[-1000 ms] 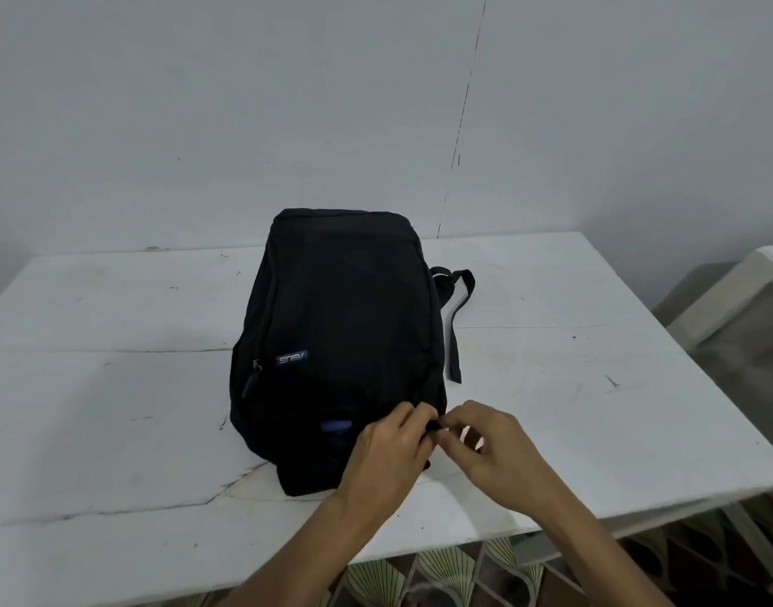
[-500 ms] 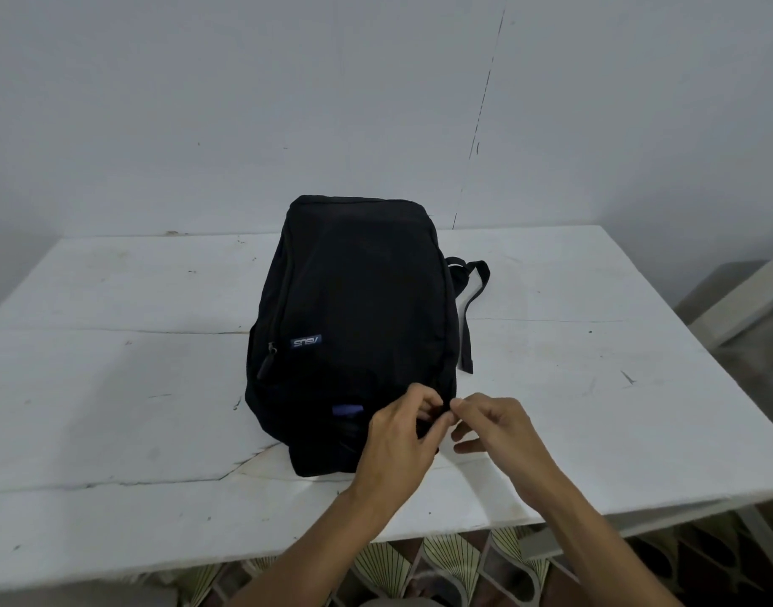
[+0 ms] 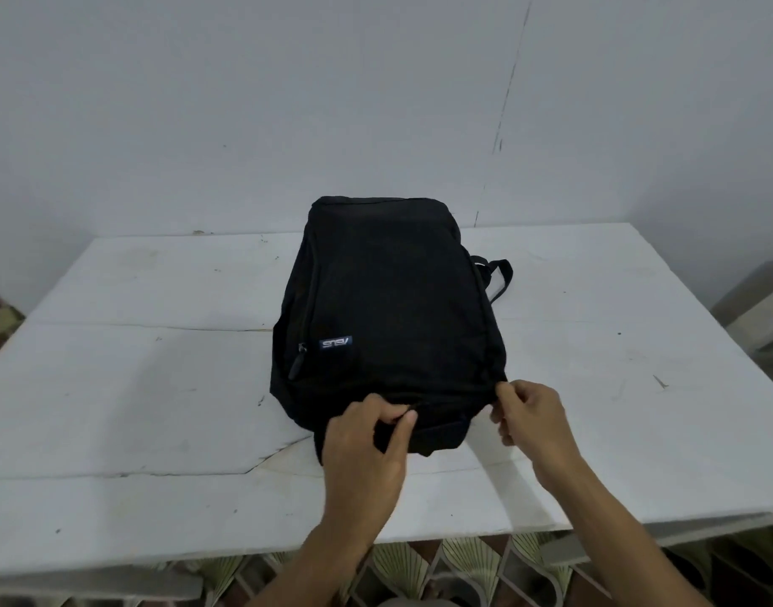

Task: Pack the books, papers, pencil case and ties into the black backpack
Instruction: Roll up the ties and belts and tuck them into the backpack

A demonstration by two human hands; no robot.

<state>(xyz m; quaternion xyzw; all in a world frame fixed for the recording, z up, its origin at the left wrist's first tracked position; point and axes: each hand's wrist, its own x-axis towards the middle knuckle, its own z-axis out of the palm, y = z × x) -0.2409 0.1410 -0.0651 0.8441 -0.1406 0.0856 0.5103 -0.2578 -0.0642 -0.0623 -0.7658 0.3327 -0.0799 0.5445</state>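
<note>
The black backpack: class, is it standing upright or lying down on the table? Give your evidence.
Lying down: the black backpack rests on its back on the white table, logo patch facing up.

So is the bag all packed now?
Nearly, it seems. No books, papers, pencil case or ties show on the table, and the black backpack looks full. The left hand pinches its near end while the right hand pinches the near corner. Whether it is zipped shut, I cannot tell.

White cracked table (image 3: 157, 387); black backpack (image 3: 389, 317) lying flat near middle
</note>
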